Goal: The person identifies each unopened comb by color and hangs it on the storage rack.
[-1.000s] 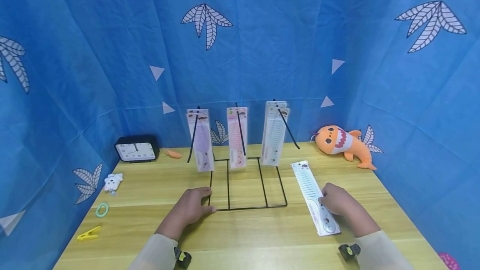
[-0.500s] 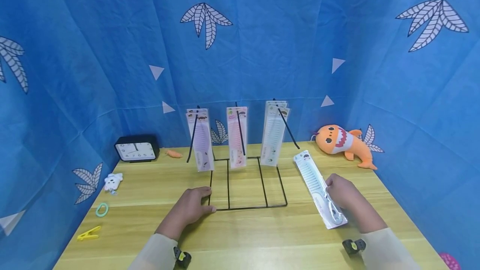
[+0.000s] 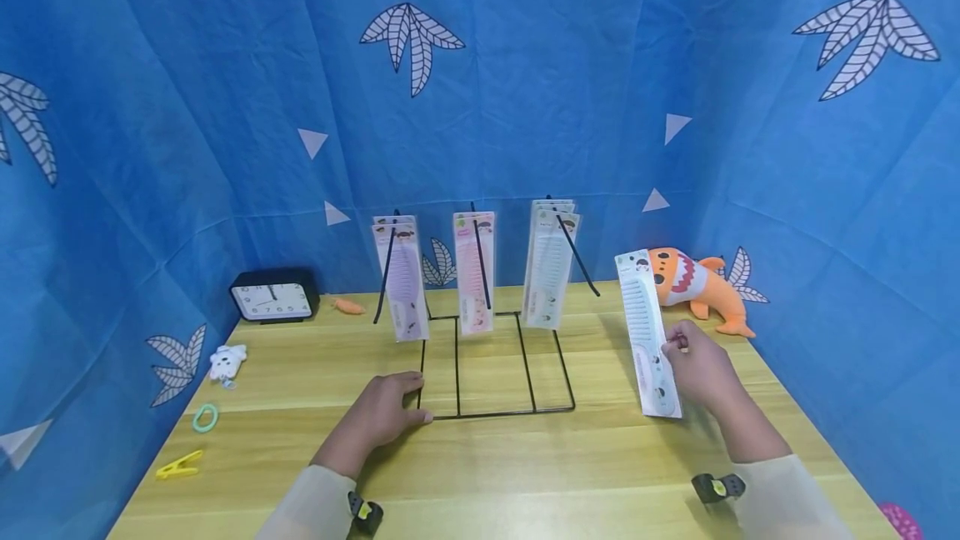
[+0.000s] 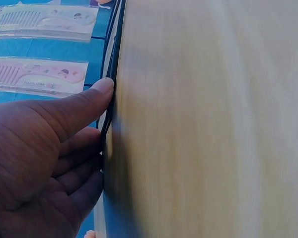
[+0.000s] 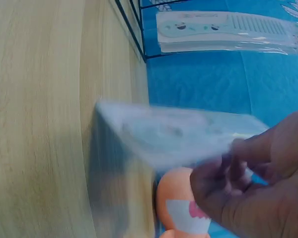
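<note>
A: Blue leaf-print cloth all round, wooden counter (image 3: 525, 457) across the lower half of the head view. Where does it stand?

B: Part done, I'd judge. Wire rack (image 3: 487, 357) sits centre frame w/ three hooks, all loaded already. One more packaged comb (image 3: 648, 336) is off the counter, upright, right of centre, just beside the rack's right hook but not on it.

A: Hands?

B: Right hand (image 3: 701, 373) pinches the comb pack at its edge, thumb & fingers curled on it; right wrist view is blurred but shows the same pinch. Left hand (image 3: 382, 415), lower centre-left, lies flat on the counter, fingers relaxed, thumb pressing the rack's base wire at its front-left corner. Left wrist view confirms thumb on wire.

A: Left to do?

B: Prob. threading the pack's top onto a hook, the right one being nearest. Not yet there.

A: Counts?

B: Hooks: 3. Hung packs: left hook (image 3: 401, 277) looks like 2, mid hook (image 3: 474, 273) 1 or maybe 2, right hook (image 3: 551, 265) a stack of approx. 3, can't split them surely. In hand: 1.

A: Other stuff?

B: 1 black clock (image 3: 273, 298) mid-left, 1 small orange bit (image 3: 347, 307) beside it, 1 orange shark plush (image 3: 697, 286) right behind the held comb, 1 white toy (image 3: 225, 363), 1 green ring (image 3: 204, 418), 1 yellow clip (image 3: 178, 467) along the lower left.
</note>
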### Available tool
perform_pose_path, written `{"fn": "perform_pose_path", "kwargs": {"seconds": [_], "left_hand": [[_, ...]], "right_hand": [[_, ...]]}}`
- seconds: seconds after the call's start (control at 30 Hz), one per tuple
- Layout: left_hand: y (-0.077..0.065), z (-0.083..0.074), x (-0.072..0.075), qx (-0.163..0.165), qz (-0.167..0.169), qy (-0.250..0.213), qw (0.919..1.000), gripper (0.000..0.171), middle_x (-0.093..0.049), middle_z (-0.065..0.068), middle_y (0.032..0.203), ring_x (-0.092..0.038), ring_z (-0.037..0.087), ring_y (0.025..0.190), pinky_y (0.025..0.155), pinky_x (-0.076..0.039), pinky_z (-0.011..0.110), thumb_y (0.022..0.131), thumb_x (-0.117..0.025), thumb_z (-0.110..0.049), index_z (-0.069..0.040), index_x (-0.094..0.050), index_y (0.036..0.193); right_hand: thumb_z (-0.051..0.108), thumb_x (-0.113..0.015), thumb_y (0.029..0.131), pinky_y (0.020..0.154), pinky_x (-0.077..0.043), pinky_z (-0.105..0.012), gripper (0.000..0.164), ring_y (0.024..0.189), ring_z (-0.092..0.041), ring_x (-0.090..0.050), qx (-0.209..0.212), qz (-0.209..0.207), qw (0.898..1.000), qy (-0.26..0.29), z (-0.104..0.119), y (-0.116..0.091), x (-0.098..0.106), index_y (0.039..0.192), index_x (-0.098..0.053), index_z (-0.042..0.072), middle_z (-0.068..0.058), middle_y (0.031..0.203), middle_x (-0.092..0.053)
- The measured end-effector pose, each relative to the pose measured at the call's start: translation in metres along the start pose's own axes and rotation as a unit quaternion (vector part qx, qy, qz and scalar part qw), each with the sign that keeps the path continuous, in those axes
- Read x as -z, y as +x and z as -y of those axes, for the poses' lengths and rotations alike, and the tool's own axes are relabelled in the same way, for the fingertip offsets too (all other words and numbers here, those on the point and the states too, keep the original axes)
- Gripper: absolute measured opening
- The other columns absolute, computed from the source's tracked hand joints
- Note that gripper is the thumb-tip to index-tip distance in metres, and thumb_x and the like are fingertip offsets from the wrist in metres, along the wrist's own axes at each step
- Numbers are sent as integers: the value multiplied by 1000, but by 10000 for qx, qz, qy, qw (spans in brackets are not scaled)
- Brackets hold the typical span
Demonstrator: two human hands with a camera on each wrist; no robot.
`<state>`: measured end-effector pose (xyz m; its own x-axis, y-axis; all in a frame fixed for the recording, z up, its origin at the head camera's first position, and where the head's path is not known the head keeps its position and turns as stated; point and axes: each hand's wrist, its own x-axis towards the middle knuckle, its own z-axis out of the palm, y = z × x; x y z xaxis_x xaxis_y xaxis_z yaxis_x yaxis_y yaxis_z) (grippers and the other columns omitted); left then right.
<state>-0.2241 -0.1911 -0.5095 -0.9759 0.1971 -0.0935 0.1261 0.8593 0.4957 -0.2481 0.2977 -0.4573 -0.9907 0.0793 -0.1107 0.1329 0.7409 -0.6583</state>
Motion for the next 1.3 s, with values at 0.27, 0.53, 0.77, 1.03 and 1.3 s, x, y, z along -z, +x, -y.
{"fn": "perform_pose_path", "kwargs": {"seconds": [0.27,0.53,0.77,1.03,1.3], "left_hand": [[0,-1,0,11,-12,26,10000,62,-63,12,158,-53,40,152,127,-45,58,94,-88,-31,-2,-69,145],[0,0,0,45,4,-1,10000,63,-62,11,159,-53,40,152,128,-44,57,93,-88,-32,-3,-68,146],[1,1,-1,-50,-52,-15,10000,62,-63,12,157,-54,40,151,127,-45,57,93,-89,-31,-2,-69,144],[1,1,-2,-12,-44,0,10000,63,-63,13,158,-54,40,151,127,-45,58,93,-89,-31,-2,-69,145],[0,1,-1,-20,-76,-23,10000,63,-63,12,158,-54,40,151,128,-45,57,93,-89,-31,-2,-69,145]], "right_hand": [[15,-44,118,95,-70,-41,20,133,-47,-62,605,61,9834,1712,1,-5,1,128,-43,-2,-27,143,-50],[12,-54,116,94,-69,-36,37,125,-13,-69,1852,559,9520,2374,-4,-13,8,148,-46,-3,-24,153,-55],[0,-59,110,94,-70,-38,48,117,-10,-75,2753,1353,9143,2643,-1,-21,3,156,-44,-8,5,132,-71],[-4,-59,109,93,-70,-36,38,113,-13,-77,3219,1746,8904,2704,11,-30,0,146,-55,-5,7,129,-75],[-4,-59,109,92,-70,-40,34,113,-13,-76,3168,1778,8936,2637,19,-34,-5,142,-56,-9,9,130,-75]]}}
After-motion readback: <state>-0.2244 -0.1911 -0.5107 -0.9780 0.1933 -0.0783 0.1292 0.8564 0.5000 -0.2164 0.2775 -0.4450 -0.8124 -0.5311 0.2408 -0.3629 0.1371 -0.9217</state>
